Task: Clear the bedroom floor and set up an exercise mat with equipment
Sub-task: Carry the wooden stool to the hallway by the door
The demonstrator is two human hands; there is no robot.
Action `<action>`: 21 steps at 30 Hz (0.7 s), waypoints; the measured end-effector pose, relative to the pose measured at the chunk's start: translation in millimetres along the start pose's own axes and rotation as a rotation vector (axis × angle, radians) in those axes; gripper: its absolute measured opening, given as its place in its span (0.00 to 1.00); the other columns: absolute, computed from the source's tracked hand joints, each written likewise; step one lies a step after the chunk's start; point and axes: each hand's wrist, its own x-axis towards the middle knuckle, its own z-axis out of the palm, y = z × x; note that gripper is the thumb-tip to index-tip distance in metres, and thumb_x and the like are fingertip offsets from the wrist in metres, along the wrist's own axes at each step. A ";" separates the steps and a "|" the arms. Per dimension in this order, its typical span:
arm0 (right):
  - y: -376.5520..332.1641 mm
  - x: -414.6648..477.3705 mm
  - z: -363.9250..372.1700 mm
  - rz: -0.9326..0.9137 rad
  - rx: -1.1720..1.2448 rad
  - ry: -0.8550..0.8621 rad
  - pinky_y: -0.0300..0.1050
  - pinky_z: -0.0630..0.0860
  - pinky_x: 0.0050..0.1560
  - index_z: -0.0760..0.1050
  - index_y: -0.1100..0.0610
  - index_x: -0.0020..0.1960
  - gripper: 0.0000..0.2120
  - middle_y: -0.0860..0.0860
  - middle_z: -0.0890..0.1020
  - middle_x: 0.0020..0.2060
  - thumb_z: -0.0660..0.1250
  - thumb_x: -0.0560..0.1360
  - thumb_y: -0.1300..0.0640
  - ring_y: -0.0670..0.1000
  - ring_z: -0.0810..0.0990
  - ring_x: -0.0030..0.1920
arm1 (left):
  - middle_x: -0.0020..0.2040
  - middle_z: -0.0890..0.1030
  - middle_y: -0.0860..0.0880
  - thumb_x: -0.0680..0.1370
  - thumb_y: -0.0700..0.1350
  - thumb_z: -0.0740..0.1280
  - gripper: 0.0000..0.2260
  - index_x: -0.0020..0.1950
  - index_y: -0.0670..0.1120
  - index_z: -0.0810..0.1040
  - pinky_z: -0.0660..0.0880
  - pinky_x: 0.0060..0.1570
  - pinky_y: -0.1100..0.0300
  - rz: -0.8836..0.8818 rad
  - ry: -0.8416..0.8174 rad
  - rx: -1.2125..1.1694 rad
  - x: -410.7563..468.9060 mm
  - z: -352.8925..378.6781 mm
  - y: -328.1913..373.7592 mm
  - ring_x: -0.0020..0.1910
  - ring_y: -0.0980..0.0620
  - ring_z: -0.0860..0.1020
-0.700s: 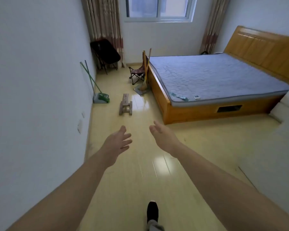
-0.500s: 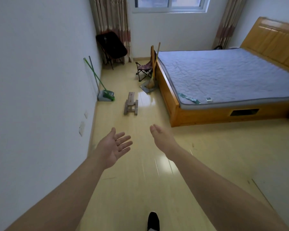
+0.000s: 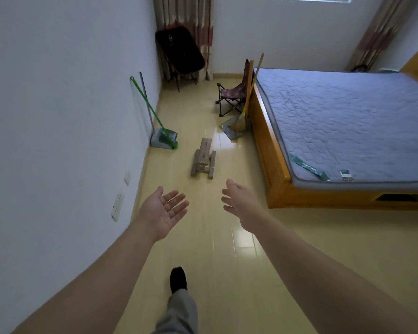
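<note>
A small wooden stool (image 3: pixel 204 158) lies tipped over on the yellow floor (image 3: pixel 227 261), in the aisle between the left wall and the bed. My left hand (image 3: pixel 164 211) reaches forward with the palm up and fingers spread, holding nothing. My right hand (image 3: pixel 240 201) is stretched out beside it, fingers straight and empty. Both hands hover short of the stool. No exercise mat or equipment is in view.
A green broom with dustpan (image 3: pixel 163 138) leans on the left wall. A black folded chair (image 3: pixel 180 53) stands in the far corner. A small camp chair (image 3: pixel 232 95) and a straw broom (image 3: pixel 241 119) sit by the bed (image 3: pixel 348 121). My foot (image 3: pixel 178 279) steps forward.
I have walked forward along the aisle. The stool and bed are nearer. My left palm has turned more upward, and both hands stay empty.
</note>
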 end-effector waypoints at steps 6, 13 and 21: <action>-72.2 127.4 24.0 0.042 0.062 0.071 0.48 0.79 0.57 0.68 0.56 0.75 0.23 0.53 0.78 0.64 0.59 0.84 0.45 0.54 0.79 0.61 | 0.59 0.82 0.40 0.85 0.55 0.56 0.21 0.64 0.40 0.76 0.78 0.52 0.46 -0.085 -0.008 0.084 126.6 43.2 99.2 0.58 0.39 0.81; -136.5 256.0 31.5 0.113 0.124 0.128 0.49 0.80 0.56 0.68 0.56 0.76 0.25 0.52 0.79 0.63 0.60 0.83 0.44 0.54 0.80 0.60 | 0.58 0.82 0.41 0.85 0.54 0.57 0.19 0.62 0.41 0.77 0.77 0.48 0.47 -0.132 0.024 0.133 252.5 104.8 190.2 0.56 0.40 0.81; -200.7 453.2 22.6 0.167 0.160 0.125 0.52 0.80 0.60 0.69 0.54 0.75 0.23 0.51 0.80 0.61 0.59 0.84 0.44 0.54 0.80 0.59 | 0.56 0.83 0.42 0.85 0.53 0.58 0.17 0.60 0.41 0.78 0.77 0.48 0.48 -0.161 0.095 0.181 421.2 180.5 261.9 0.56 0.41 0.81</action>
